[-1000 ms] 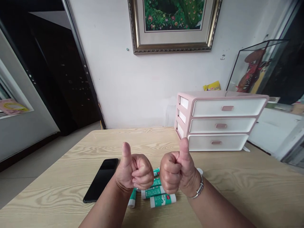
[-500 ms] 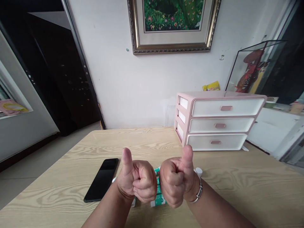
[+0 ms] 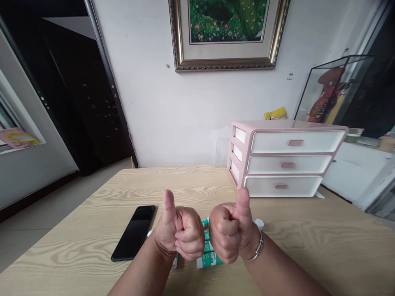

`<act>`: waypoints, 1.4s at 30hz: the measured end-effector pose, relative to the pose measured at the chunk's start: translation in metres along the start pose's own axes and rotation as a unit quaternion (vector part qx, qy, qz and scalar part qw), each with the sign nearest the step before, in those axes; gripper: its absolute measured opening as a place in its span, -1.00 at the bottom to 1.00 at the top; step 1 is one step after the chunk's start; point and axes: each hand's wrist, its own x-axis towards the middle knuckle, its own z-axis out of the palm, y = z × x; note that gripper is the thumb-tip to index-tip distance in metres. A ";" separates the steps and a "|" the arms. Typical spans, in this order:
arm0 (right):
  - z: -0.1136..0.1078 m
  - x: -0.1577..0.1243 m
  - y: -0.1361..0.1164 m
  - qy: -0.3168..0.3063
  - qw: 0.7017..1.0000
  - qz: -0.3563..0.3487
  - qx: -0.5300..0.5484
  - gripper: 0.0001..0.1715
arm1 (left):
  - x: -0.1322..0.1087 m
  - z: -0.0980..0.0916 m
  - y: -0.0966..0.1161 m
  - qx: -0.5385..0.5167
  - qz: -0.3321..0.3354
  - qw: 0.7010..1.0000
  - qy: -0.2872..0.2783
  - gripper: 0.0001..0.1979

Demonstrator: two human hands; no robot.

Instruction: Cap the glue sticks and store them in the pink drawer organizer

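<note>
My left hand [image 3: 179, 232] and my right hand [image 3: 231, 232] are held up side by side over the wooden table [image 3: 77, 246], both curled into fists with thumbs raised. Neither holds anything. Several green-and-white glue sticks [image 3: 209, 261] lie beneath and between them, mostly hidden by my fists. A white cap [image 3: 259, 223] stands just past my right hand. A black smartphone [image 3: 133, 233] lies face up to the left of my left hand. A silver bracelet [image 3: 258, 246] circles my right wrist.
A pink-and-white drawer unit [image 3: 284, 158] with three drawers stands at the table's far right. A framed peacock picture [image 3: 226, 35] hangs on the wall behind it. A glass case [image 3: 331, 90] stands to the right, and a dark doorway [image 3: 83, 94] opens at the left.
Since the oldest frame, my fists have moved closer together and now cover most of the glue sticks. Over the last half second they have barely moved.
</note>
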 end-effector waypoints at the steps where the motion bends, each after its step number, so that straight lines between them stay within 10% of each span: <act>1: -0.001 -0.001 -0.002 0.011 1.000 0.000 -0.002 -0.06 | 0.000 0.000 0.000 -0.002 0.000 1.000 0.001 -0.19; 18: -0.006 0.000 -0.016 0.059 0.990 -0.058 -0.117 -0.13 | -0.001 -0.006 0.005 0.079 0.052 0.988 0.120 -0.16; 42: -0.005 -0.001 -0.017 0.027 0.997 -0.036 -0.061 -0.18 | -0.006 -0.019 0.005 0.003 0.036 0.995 0.096 -0.21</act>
